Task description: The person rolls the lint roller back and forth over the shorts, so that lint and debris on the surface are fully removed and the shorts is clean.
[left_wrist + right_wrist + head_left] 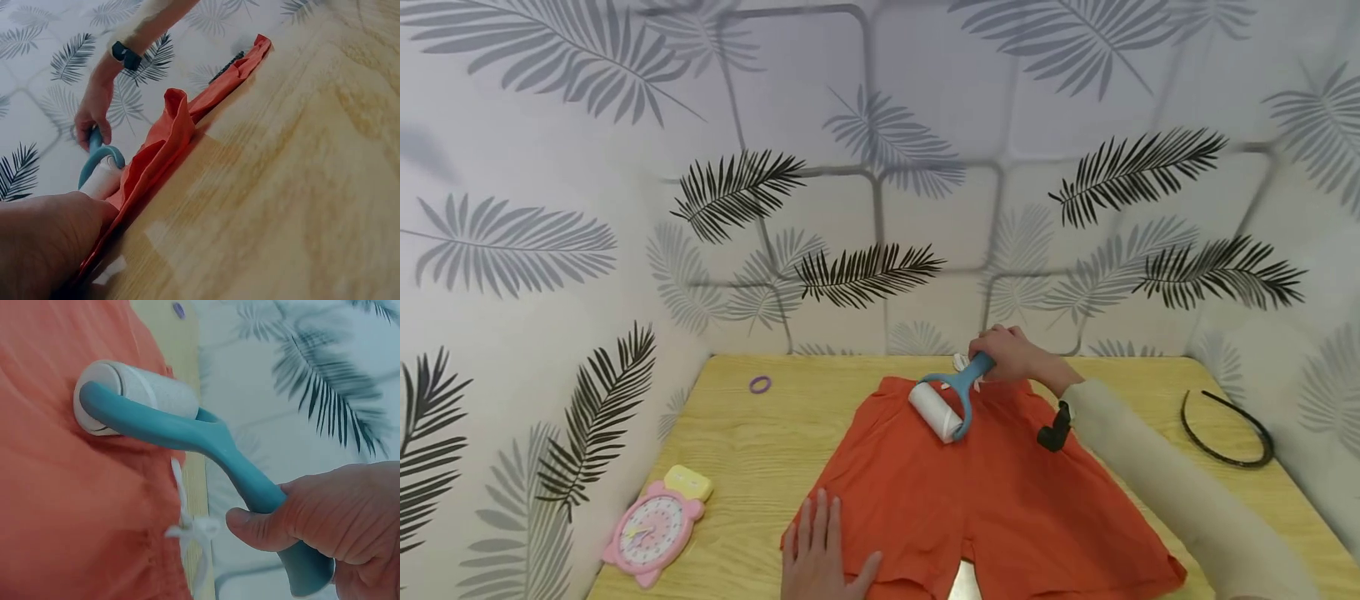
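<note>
The right hand (1006, 353) grips a blue plastic lint roller (961, 382) upon orange fabric shorts (1000, 492) — its handle points far-right, its white cylinder's (936, 412) long axis runs from far-left to near-right. The left hand (822, 554), fingers straight, rests on the shorts.

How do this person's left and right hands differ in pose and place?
The left hand rests outstretched on the red shorts; the right hand curls around the handle of the lint roller. The left hand is near a leg hem, the right hand near the waistband. Both hands are bare.
</note>
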Action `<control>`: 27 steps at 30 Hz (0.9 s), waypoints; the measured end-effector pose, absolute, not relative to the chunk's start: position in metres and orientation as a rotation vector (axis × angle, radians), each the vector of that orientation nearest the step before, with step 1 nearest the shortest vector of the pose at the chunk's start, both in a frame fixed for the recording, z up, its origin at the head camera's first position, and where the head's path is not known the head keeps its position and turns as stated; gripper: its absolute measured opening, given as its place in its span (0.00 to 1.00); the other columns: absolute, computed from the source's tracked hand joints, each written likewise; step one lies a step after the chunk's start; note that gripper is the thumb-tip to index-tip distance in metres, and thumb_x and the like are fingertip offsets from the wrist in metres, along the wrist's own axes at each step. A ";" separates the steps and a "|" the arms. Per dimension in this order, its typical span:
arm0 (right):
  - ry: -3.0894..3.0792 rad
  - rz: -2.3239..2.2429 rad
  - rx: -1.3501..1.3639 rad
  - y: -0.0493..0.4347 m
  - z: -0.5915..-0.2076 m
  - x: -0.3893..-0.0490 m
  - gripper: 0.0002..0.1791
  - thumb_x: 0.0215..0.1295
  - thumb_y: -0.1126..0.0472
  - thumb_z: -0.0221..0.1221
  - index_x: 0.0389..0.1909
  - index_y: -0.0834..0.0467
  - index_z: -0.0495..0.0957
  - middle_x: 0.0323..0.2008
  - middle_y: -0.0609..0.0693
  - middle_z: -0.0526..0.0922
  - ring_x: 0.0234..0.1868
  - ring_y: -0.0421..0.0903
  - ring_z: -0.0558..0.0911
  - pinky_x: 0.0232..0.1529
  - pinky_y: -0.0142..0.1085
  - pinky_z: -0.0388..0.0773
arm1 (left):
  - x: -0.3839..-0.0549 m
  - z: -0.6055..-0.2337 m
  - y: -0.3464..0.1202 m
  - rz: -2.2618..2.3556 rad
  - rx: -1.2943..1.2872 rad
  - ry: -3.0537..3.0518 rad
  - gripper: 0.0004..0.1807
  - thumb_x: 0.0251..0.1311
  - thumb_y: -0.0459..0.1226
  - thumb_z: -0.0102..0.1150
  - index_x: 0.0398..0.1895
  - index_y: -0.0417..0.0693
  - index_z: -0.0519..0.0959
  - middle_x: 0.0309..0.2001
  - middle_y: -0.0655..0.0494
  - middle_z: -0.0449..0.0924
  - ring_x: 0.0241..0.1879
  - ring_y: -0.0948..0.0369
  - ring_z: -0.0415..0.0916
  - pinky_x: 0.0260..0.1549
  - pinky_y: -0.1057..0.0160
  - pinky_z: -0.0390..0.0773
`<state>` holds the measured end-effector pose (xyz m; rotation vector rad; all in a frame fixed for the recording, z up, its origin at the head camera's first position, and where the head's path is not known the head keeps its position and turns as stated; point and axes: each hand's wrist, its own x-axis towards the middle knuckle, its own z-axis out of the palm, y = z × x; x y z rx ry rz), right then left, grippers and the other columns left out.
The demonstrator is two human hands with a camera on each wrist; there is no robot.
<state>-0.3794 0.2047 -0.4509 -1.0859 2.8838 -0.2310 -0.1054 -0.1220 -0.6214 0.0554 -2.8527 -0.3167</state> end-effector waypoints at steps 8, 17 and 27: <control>3.016 -0.198 -0.889 0.240 -0.458 -0.400 0.13 0.59 0.67 0.74 0.44 0.57 0.85 0.43 0.57 0.83 0.47 0.64 0.77 0.49 0.64 0.70 | -0.107 -0.622 -0.124 -0.331 0.061 -2.817 0.56 0.57 0.80 0.47 0.77 0.51 0.70 0.78 0.51 0.66 0.76 0.47 0.62 0.68 0.39 0.65; 3.016 -0.344 -0.682 0.260 -0.449 -0.382 0.16 0.68 0.59 0.68 0.49 0.65 0.81 0.39 0.56 0.83 0.37 0.57 0.77 0.45 0.60 0.70 | -0.119 -0.604 -0.133 -0.481 0.067 -2.937 0.52 0.59 0.80 0.45 0.74 0.54 0.73 0.73 0.53 0.70 0.71 0.47 0.66 0.63 0.37 0.69; 2.930 -0.556 -0.854 0.235 -0.459 -0.340 0.18 0.73 0.50 0.64 0.44 0.62 0.76 0.27 0.47 0.76 0.23 0.42 0.72 0.26 0.37 0.68 | -0.165 -0.552 -0.146 -0.822 -0.354 -2.759 0.34 0.73 0.48 0.60 0.77 0.43 0.68 0.77 0.46 0.65 0.76 0.41 0.60 0.65 0.32 0.66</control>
